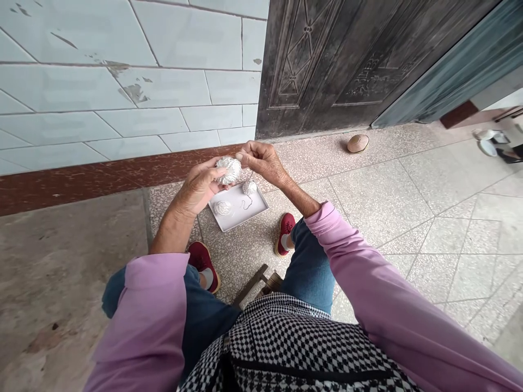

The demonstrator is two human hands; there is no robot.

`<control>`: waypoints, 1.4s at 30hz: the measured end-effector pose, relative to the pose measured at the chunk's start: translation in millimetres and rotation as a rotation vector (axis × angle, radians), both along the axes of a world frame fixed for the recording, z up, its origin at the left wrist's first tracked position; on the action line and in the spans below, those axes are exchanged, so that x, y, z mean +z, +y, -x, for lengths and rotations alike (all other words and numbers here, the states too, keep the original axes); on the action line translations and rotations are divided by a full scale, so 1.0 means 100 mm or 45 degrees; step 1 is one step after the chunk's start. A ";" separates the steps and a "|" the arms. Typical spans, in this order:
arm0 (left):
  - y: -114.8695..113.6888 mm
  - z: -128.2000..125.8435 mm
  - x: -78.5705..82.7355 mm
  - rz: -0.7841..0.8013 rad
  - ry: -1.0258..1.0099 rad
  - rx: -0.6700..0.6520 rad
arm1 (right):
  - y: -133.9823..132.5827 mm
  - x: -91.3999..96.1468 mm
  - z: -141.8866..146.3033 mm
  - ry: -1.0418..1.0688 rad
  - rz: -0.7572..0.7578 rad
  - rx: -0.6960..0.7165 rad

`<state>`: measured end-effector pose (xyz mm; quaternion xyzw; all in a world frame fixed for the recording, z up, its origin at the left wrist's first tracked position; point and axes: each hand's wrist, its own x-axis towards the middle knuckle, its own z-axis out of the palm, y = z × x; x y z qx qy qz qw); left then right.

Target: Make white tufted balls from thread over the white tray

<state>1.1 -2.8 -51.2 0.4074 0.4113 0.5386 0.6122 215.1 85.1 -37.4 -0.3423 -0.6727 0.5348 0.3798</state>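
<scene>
Tiled wall (122, 90) behind white string ball (229, 170)

Above a tray (233, 220) with two smaller balls (223, 208), I had the left hand (198, 188) half-curled around it; the right hand (263, 161) pinched just beside it, on what I couldn't tell.

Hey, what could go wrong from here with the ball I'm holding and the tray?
Your left hand might drop the white yarn ball, which it holds up off the tray. The loose strand on the tray could snag or tangle. The two yarn balls there might roll if it's bumped.
</scene>
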 end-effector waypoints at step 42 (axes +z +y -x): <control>-0.06 0.08 0.07 0.119 0.210 -0.054 | 0.14 -0.19 -0.01 -0.231 0.029 0.305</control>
